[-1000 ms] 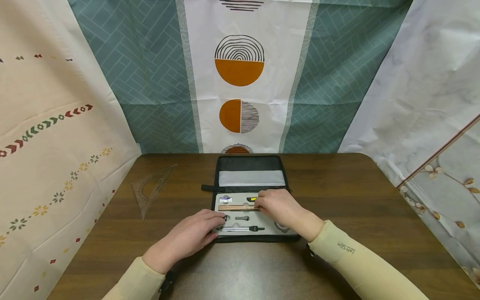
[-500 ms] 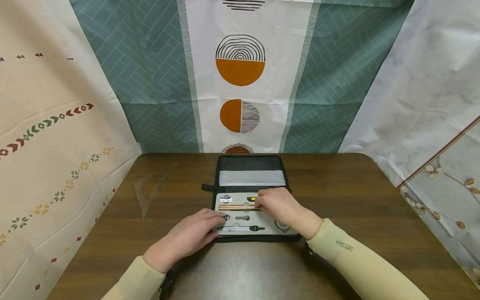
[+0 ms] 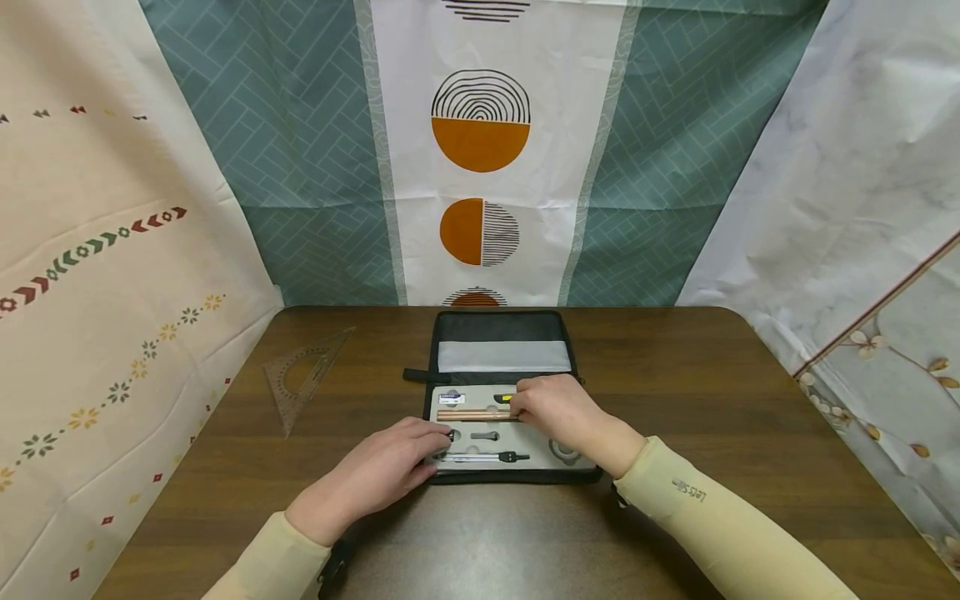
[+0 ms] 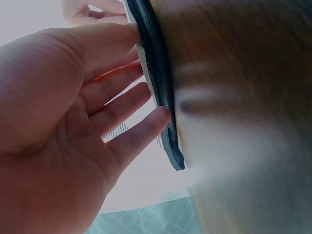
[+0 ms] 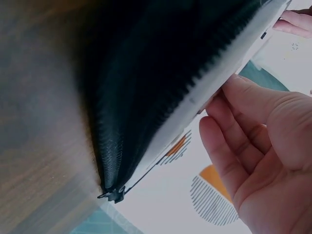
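A black zippered case (image 3: 504,477) lies unfolded on the table, with a pale insert (image 3: 480,425) of drawing tools. My left hand (image 3: 386,467) rests at the insert's left edge; in the left wrist view its fingers (image 4: 141,129) are loosely spread over the zipper rim. The fingertips of my right hand (image 3: 558,408) pinch at the right end of the wooden pencils (image 3: 472,415), which they hide. Near the fingers sits a black and yellow cutter-like piece (image 3: 502,398). Below are a compass (image 3: 480,457), a small grey tool (image 3: 484,436) and a round grey item (image 3: 562,452).
An eraser (image 3: 452,399) sits at the insert's upper left. The lid (image 3: 504,327), with a light pocket, lies toward the back. A clear set square (image 3: 303,375) with a protractor cutout lies on the wooden table (image 3: 675,375) at left. Patterned cloths (image 3: 322,167) hang around the table.
Both hands stay nearly in place; only the right forearm has shifted very slightly. The case and its tools look the same.
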`<state>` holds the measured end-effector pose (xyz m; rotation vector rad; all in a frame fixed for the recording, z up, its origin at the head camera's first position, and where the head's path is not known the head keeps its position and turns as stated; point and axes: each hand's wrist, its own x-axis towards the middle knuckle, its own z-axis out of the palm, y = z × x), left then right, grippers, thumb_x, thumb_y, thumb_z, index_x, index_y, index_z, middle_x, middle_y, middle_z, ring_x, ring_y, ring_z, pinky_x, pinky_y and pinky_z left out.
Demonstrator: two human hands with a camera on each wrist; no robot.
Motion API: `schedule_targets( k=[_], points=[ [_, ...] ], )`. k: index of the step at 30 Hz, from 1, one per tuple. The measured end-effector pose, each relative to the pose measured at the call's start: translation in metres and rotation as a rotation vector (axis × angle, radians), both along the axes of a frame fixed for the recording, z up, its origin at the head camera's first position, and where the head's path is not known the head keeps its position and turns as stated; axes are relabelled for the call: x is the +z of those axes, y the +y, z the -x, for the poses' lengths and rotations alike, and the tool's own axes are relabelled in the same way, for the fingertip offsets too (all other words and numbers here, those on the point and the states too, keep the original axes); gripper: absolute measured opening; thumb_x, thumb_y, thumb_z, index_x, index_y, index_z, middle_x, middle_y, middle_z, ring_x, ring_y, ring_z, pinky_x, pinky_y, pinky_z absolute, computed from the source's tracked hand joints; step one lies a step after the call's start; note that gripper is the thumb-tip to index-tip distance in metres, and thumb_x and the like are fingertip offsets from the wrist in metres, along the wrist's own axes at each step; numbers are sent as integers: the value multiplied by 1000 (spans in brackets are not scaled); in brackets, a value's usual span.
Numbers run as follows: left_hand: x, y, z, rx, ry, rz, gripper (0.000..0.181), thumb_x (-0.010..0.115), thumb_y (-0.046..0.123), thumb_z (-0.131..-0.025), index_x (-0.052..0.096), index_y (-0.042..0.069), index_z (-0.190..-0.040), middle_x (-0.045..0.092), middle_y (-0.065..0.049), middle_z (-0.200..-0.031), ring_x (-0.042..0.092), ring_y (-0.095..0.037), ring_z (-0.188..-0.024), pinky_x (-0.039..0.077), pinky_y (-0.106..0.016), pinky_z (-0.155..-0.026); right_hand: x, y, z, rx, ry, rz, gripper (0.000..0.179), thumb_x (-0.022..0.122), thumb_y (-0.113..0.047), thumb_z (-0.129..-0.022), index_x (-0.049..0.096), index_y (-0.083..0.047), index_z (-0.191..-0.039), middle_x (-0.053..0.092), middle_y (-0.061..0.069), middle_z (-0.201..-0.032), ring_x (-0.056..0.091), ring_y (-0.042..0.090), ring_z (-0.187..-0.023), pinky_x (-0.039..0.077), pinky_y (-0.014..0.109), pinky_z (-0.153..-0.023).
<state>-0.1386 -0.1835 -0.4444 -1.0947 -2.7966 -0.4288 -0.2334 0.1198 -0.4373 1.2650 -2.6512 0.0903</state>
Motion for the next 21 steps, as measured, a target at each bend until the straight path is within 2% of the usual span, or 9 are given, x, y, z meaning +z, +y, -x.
schedule_targets(
  k=[7, 21],
  points=[
    [0, 0, 0, 2, -8, 4, 35, 85, 8, -98, 77, 7, -132, 72, -7, -143, 66, -25, -132, 59, -45, -106, -2, 2, 1, -11, -28, 30, 15, 95, -12, -88, 86, -22, -94, 79, -8, -96, 74, 11, -82, 62, 33, -75],
    [-2, 1, 1, 10, -9, 11, 34, 85, 9, -99, 77, 7, -132, 72, -7, -143, 66, -24, -132, 59, -44, -106, -2, 3, 0, -2, -19, 44, 14, 96, -11, -87, 88, -20, -93, 79, -7, -94, 74, 12, -82, 62, 33, -75]
  ],
)
